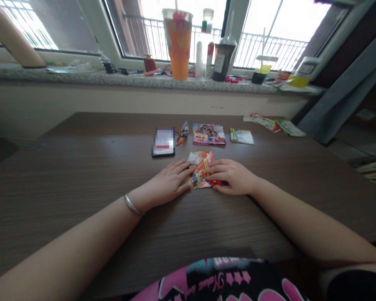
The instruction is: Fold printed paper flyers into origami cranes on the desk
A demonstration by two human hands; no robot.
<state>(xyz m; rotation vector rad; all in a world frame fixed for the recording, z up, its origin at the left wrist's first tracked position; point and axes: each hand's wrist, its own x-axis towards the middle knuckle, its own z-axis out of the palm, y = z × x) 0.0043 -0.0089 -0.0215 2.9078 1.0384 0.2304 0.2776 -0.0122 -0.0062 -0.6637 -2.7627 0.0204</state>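
An orange printed paper point(201, 167), apparently a folded leaflet, lies flat on the dark wooden table in front of me. My left hand point(174, 179) rests palm down at its left side, fingertips on the paper's edge. From the right, my right hand point(233, 177) lies across its right part with the fingers stretched out, covering some of the print. Neither hand grips anything. Just beyond the paper are a stack of colourful leaflets point(209, 134), a small folded paper piece point(182, 133) and a phone point(163, 142) with a blurred screen.
Green and white papers point(242, 136) lie right of the stack, with more leaflets point(263, 122) near the table's far right corner. Along the granite windowsill point(128, 79) stand a tall orange drink cup point(179, 46), a dark cup point(223, 60) and bottles. A grey curtain point(341, 79) hangs at right.
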